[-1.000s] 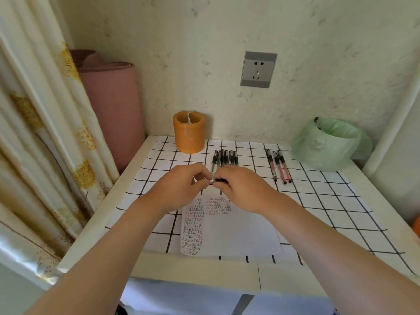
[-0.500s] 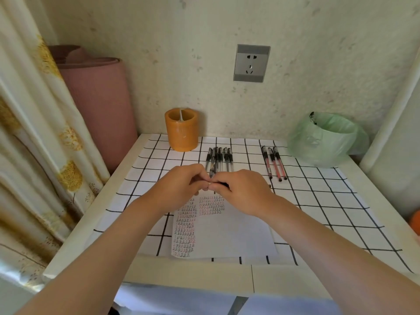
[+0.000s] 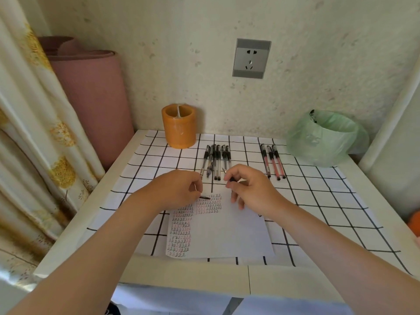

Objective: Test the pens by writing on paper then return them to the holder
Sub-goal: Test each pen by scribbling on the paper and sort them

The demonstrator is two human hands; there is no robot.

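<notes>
And there, the hands come apart. A moment ago they were knuckle to knuckle above the paper [image 3: 227,233]. Now the left hand [image 3: 179,189] has drawn off to its own side, with what looks like the black cap [image 3: 205,197] poking out from its curled fingers. The right hand [image 3: 252,189] pinches the uncapped pen [image 3: 230,178] between thumb and forefinger, its tip angled up toward the back of the table. So that's a pen opened, I'd say, and ready for its trial. It's held just past the top edge of the sheet. The sheet's left column and upper block are filled with rows of small black and red marks, with lots of white left further right. Behind the hands the row of black pens [image 3: 216,160] lies side by side on the checked cloth [image 3: 318,201]. Three red pens [image 3: 272,161] lie well apart to the right. The orange holder [image 3: 179,130] stands at the back near the wall, and I can't make out any pens in it. Plenty left by my reckoning: write, recap, then get the whole lot back into that pot.
</notes>
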